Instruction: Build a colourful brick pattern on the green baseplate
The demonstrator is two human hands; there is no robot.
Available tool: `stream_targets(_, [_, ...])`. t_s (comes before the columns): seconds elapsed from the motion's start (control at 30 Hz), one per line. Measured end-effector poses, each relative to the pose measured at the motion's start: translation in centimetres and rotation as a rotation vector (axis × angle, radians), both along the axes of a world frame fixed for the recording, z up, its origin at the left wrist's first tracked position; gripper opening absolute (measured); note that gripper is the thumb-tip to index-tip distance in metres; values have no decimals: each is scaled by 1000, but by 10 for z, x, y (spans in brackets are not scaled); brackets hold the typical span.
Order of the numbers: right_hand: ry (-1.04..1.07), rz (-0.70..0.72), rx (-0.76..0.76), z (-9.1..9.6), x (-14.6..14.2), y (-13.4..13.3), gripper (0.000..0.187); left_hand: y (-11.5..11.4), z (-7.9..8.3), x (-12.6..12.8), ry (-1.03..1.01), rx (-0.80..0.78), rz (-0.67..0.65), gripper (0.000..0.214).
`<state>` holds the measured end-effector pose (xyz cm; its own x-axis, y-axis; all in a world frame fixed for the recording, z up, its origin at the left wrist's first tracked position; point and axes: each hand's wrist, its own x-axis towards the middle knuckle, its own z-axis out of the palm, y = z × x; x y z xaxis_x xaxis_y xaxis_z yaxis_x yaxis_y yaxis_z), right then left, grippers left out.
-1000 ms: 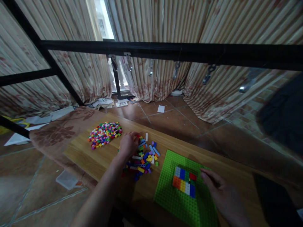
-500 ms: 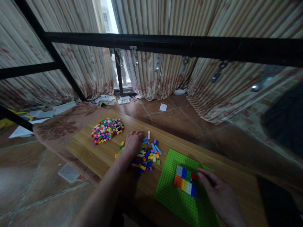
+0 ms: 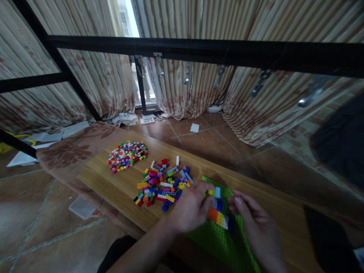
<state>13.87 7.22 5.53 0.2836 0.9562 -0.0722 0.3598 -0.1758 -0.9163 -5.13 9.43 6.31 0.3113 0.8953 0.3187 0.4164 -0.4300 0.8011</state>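
My left hand (image 3: 192,206) is over the left side of the green baseplate (image 3: 222,237), its fingers closed on a small light blue and yellow toy brick piece (image 3: 215,192). Just in front of those fingertips, two rows of bricks sit on the plate. The nearer row (image 3: 218,218) runs orange, yellow, white and blue; the farther row (image 3: 218,204) shows grey, blue and green. My right hand (image 3: 254,220) is at the plate's right side, thumb and fingers pressed together beside the rows. A bit of red shows at its fingertips; what they pinch is mostly hidden.
Loose larger bricks (image 3: 159,185) lie scattered on the wooden table (image 3: 113,189) left of the plate. Farther left is a heap of small bricks (image 3: 127,155). A dark flat object (image 3: 327,237) lies at the right. A black metal bar (image 3: 182,47) crosses beyond the table.
My left hand has moved from the loose bricks to the baseplate, bringing a light blue and yellow piece. My right hand stays near the plate's right side, its fingertips slightly farther forward.
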Motion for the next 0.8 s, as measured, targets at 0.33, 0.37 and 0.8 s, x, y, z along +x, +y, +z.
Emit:
stream_targets(0.33, [147, 145, -3, -5, -6, -3, 40, -11, -18, 32, -209, -52, -84, 19])
stream_targets(0.37, [148, 152, -1, -6, -6, -2, 40, -9, -19, 32, -217, -44, -95, 18])
stream_targets(0.8, [686, -15, 54, -10, -22, 0, 27, -6, -19, 32, -353, 30, 17, 10])
